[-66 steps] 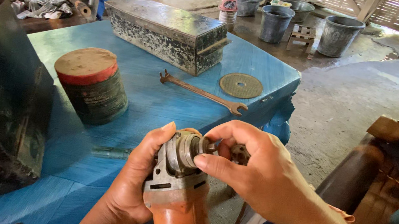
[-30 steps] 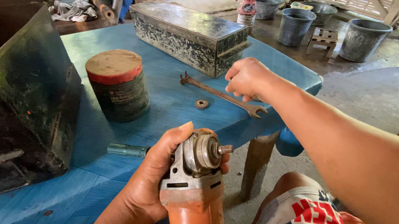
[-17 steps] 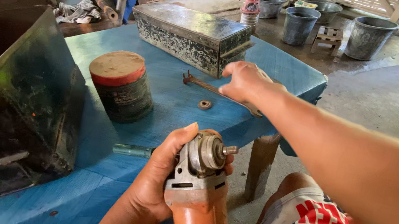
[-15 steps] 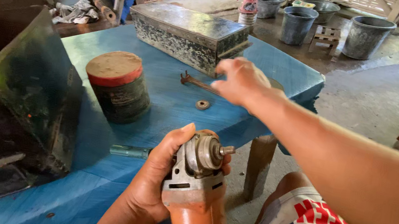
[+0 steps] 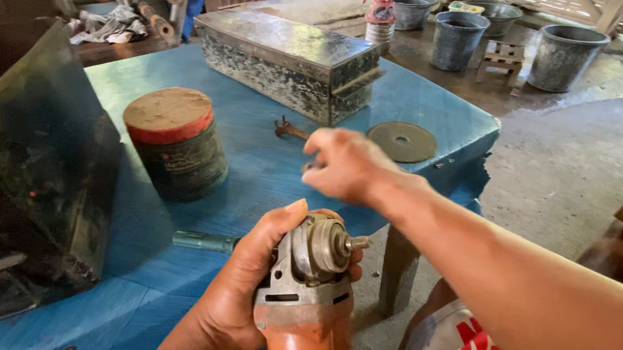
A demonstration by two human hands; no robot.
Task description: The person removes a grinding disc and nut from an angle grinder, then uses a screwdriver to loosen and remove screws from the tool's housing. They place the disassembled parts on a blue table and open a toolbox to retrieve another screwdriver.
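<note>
Compared with half a second ago, the right hand (image 5: pixel 347 166) has drawn back from the wrench (image 5: pixel 291 129) toward the grinder (image 5: pixel 307 301), and the wrench's handle is now hidden behind it. Its fingers are curled, blurred; whether they pinch anything I cannot tell. The left hand (image 5: pixel 246 291) is wrapped around the grinder's grey head, at 6 o'clock of the blue surface (image 5: pixel 259 183). The grinder has an orange body and a bare spindle pointing toward 3 o'clock. A grey disc (image 5: pixel 402 141) lies at 1 o'clock.
</note>
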